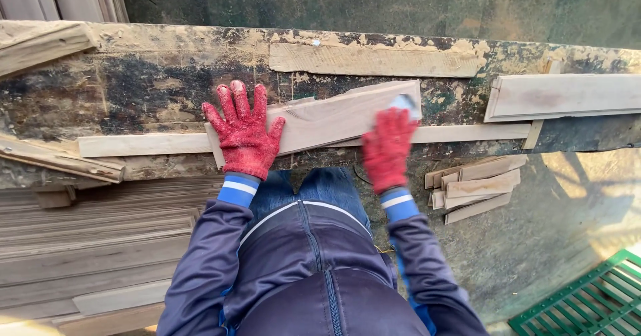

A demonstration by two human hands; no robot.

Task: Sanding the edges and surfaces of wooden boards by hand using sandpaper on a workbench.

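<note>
Broadly, a worn bench (167,89), caked with dried filler and dark stains, fills the upper half of the view, and everything else can be placed from it. Across its near edge lies a long pale strip (140,144), and resting tilted on that strip is a shorter board (320,119), which both gloved hands work on.

The left hand (244,134) lies flat with fingers spread wide on the board's left end, pressing it down and gripping nothing. The right hand (387,148) is curled near the board's right end around what looks like a small pale block (403,102); blur there makes it hard to say more.

Judging from that, the step in hand is rubbing or smoothing the board's face. It calls for steady downward pressure from the left hand so the board does not slide.

At the bench's right end lies a grey board (567,96); below its near edge is a pile of offcuts (474,188). A green crate (587,302) at lower right shows only its grid; any contents are hidden.
</note>
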